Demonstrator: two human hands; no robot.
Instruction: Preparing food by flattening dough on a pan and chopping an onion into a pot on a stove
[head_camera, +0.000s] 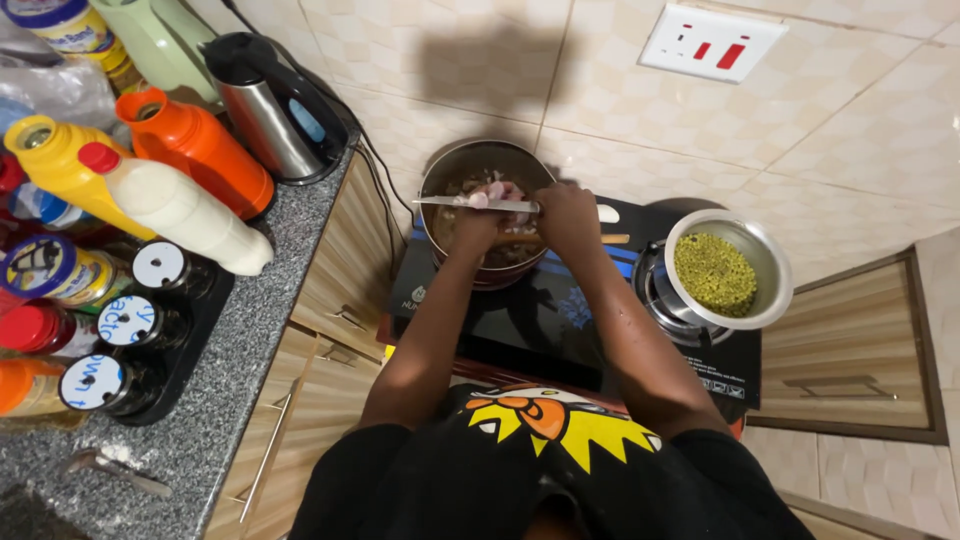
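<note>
Cutting w/ knife (470, 202) over pot (440, 170); peas bowl (770, 262) nearby.

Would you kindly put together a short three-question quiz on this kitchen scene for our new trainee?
1. True or false: the right hand holds a knife over the steel pot.
2. What fills the steel bowl to the right of the pot?
A. white rice
B. small green pieces, like peas
C. red sauce
3. Fill in: the left hand holds a pale piece of food against the ____.

Key:
1. True; the blade points left across the pot.
2. B.
3. Knife; what the food is cannot be told.
</note>
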